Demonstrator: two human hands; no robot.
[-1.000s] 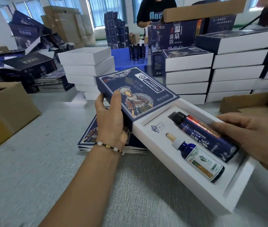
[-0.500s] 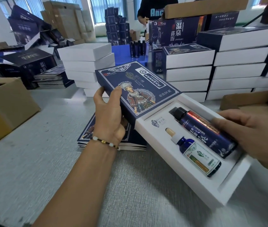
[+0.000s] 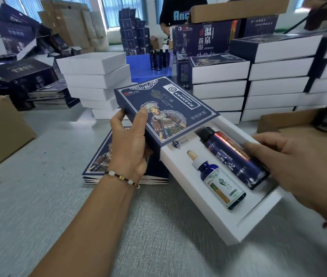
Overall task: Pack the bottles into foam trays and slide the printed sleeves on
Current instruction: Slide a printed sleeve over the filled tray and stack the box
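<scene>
While the left hand [image 3: 127, 144] grips the printed sleeve [image 3: 164, 108] by its near edge, thumb on the illustrated top and fingers [image 3: 118, 119] curled round the side and underneath, the right hand [image 3: 298, 166] steadies the foam tray [image 3: 214, 212] from the other side. Its fingers lie fairly straight and close together along the tray's far wall, the thumb tip touching the tall dark-blue bottle [image 3: 232, 156]. About half of the tray is inside the sleeve; the exposed half juts out toward the right hand, tilted and held above the grey tabletop [image 3: 38, 206].

Two bottles lie in the tray's recess, side by side and parallel. The tall one, black-capped, sits just under the right thumb. The small dropper bottle [image 3: 216, 180], blue glass with a white collar and a pale label, lies beside it on the side nearer the left hand, touched by neither hand.

Directly below the left hand's fingers is a stack of flat sleeves [image 3: 102, 162] on the tabletop. Beyond the left fingers stands a pile of white boxes [image 3: 96, 76]; beyond the right fingers, taller stacks of white boxes [image 3: 278, 76], some already sleeved. A second person [image 3: 178, 11] in a dark shirt stands at the far end.
</scene>
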